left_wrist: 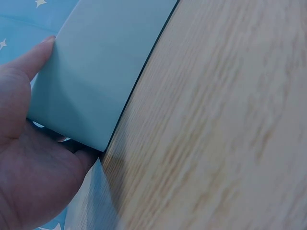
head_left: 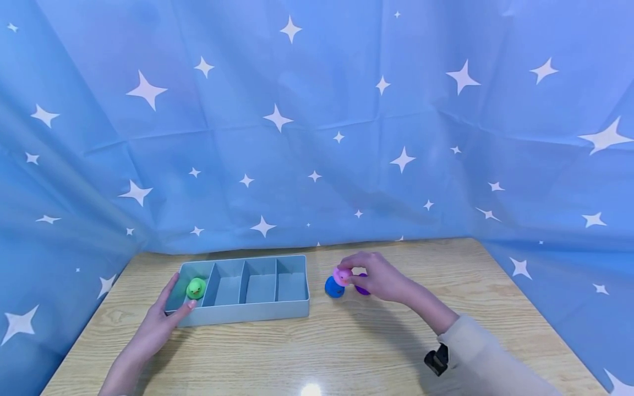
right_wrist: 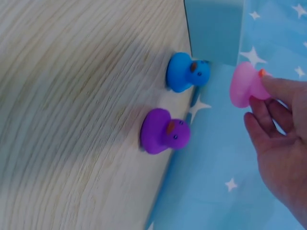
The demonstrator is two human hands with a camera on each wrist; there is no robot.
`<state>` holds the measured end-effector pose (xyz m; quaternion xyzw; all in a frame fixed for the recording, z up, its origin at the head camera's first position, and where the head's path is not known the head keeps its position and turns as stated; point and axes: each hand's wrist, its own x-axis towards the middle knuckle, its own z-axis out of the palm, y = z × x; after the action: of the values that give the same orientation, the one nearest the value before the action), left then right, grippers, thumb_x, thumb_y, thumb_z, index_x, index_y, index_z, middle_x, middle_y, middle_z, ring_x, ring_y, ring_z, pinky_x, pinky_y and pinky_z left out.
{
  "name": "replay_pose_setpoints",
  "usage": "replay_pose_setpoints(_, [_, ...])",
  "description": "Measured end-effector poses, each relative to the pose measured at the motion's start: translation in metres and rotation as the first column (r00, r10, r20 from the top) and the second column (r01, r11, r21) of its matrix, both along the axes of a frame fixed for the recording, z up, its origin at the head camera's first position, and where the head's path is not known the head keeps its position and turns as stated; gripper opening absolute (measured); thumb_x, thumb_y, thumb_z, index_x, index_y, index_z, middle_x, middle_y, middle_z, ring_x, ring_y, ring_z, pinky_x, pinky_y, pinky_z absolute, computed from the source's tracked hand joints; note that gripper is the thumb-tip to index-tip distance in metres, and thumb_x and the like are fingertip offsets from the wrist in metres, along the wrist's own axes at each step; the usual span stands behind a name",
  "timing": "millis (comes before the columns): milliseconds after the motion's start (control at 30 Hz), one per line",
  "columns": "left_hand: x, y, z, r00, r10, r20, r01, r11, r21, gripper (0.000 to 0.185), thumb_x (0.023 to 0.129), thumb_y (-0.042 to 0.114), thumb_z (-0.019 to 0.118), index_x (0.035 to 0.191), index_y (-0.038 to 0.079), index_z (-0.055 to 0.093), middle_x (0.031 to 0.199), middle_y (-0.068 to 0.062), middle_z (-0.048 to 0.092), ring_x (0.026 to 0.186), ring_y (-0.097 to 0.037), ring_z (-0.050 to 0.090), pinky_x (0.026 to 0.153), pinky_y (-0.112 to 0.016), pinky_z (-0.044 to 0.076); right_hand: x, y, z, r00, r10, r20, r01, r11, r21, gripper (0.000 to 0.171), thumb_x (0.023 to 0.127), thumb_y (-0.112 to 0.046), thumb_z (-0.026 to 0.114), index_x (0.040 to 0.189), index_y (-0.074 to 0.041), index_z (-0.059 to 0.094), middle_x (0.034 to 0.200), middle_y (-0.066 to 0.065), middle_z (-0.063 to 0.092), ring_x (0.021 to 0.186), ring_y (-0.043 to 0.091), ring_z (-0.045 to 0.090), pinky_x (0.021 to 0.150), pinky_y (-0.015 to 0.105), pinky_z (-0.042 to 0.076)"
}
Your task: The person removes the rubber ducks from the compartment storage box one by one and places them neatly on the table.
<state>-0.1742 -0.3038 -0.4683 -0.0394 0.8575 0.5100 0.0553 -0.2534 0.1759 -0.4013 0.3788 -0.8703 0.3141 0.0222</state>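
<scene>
A pink rubber duck [right_wrist: 246, 85] is pinched between the thumb and fingers of my right hand [head_left: 375, 276], raised off the table. Below it, a blue rubber duck [right_wrist: 182, 73] and a purple rubber duck [right_wrist: 160, 132] sit on the wood; in the head view my hand partly covers the purple one. My left hand [head_left: 154, 323] grips the left end of a grey-blue divided box [head_left: 247, 313], thumb over the front wall and fingers along the end. In the box's leftmost compartment sits a green rubber duck [head_left: 195, 288]. The other compartments hold nothing.
The light wooden table [head_left: 277, 357] is bordered at the back and both sides by a blue curtain [head_left: 317, 137] with white stars. A black device [head_left: 437, 360] shows at the right sleeve [head_left: 475, 344].
</scene>
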Motion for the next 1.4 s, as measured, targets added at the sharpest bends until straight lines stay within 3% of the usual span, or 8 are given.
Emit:
replay_pose_setpoints(133, [0.001, 0.000, 0.000, 1.000, 0.001, 0.000, -0.001, 1.000, 0.006, 0.096, 0.104, 0.041, 0.061, 0.165, 0.023, -0.011, 0.167, -0.030, -0.008, 0.148, -0.059, -0.005, 0.110, -0.081, 0.011, -0.001, 0.008, -0.002, 1.000, -0.002, -0.021, 0.002, 1.000, -0.004, 0.023, 0.090, -0.001, 0.077, 0.113, -0.003, 0.077, 0.110, 0.003, 0.075, 0.104, 0.023, 0.070, 0.089, 0.047, 0.058])
replay_pose_setpoints(467, [-0.001, 0.001, 0.000, 1.000, 0.003, 0.024, -0.003, 1.000, -0.003, 0.096, 0.104, 0.042, 0.060, 0.164, 0.023, -0.013, 0.167, -0.028, -0.009, 0.149, -0.058, -0.005, 0.111, -0.079, 0.011, -0.005, 0.029, -0.011, 0.998, -0.036, -0.042, 0.035, 0.999, -0.013, 0.024, 0.090, 0.003, 0.076, 0.113, -0.002, 0.076, 0.108, 0.005, 0.076, 0.105, 0.029, 0.071, 0.090, 0.048, 0.057])
replay_pose_setpoints(933, [0.000, 0.002, 0.000, 1.000, 0.001, 0.009, 0.000, 1.000, -0.003, 0.096, 0.104, 0.041, 0.060, 0.164, 0.025, -0.013, 0.167, -0.029, -0.008, 0.147, -0.060, -0.003, 0.110, -0.080, 0.012, -0.009, 0.062, -0.020, 0.986, -0.164, -0.003, 0.164, 0.986, -0.009, 0.030, 0.088, 0.006, 0.075, 0.118, 0.001, 0.074, 0.114, 0.015, 0.074, 0.113, 0.041, 0.067, 0.097, 0.057, 0.053])
replay_pose_setpoints(1400, [0.001, 0.002, 0.001, 1.000, 0.009, 0.018, -0.009, 1.000, 0.002, 0.097, 0.104, 0.043, 0.060, 0.165, 0.022, -0.012, 0.166, -0.030, -0.008, 0.148, -0.059, -0.006, 0.109, -0.081, 0.009, -0.005, 0.084, -0.034, 0.973, -0.226, 0.050, 0.226, 0.974, 0.003, 0.030, 0.088, 0.008, 0.074, 0.118, 0.005, 0.073, 0.117, 0.021, 0.072, 0.114, 0.045, 0.065, 0.097, 0.057, 0.053])
